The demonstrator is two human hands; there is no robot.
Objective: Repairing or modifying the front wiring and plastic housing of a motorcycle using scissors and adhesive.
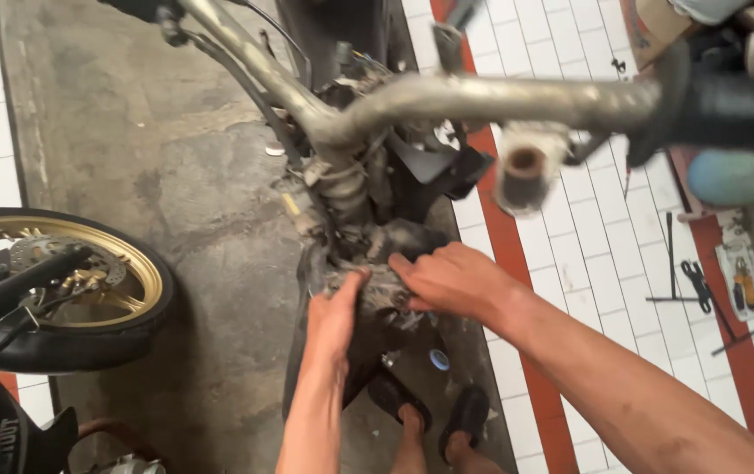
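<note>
Even, soft daylight; the near handlebar [500,101] is blurred, perhaps by head motion.

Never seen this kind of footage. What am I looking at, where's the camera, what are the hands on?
There is no machine here: a person works with two bare hands, and the one picture comes from a camera worn on their head, looking down.

In front of them stands a stripped motorcycle. Its bare handlebar crosses the top of the view, blurred because it is close to the lens. Both hands rest on a dirty grey part low on the front of the frame: the left hand on its left side, the right hand over its top right. What exactly the part is, I cannot tell.

The person's feet in black sandals show below. At left is another bike's gold wheel. On the white tiles at right lie hand tools.
</note>
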